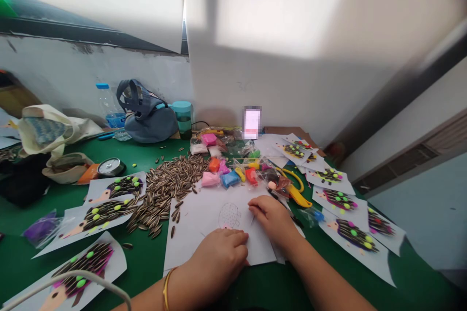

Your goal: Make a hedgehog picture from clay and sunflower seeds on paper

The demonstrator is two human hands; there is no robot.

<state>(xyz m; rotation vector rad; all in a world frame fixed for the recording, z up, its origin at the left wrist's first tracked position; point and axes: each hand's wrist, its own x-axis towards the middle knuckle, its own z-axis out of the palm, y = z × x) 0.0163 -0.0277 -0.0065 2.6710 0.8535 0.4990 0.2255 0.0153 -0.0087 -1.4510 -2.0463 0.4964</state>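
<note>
A white sheet of paper [189,248] lies in front of me with a dotted, rounded pencil drawing [229,215] on it. My left hand [222,255] rests palm down over the lower part of the drawing, its fingers curled together. A small pink spot [226,227] shows just above those knuckles; what lies beneath the fingers is hidden. Right of the drawing, my right hand [272,218] is closed in a pinch on a thin, light stick [252,220] that points down at the paper. A pile of striped sunflower seeds [171,180] reaches the sheet's left edge, with several loose ones on it.
Bagged coloured clay [230,179] lies behind the sheet, beside a yellow-handled tool [299,197]. Seed-covered hedgehog pictures lie left [105,216] and right [353,238]. A blue bag [149,119], a cup [182,119] and a lit screen [252,122] stand at the back.
</note>
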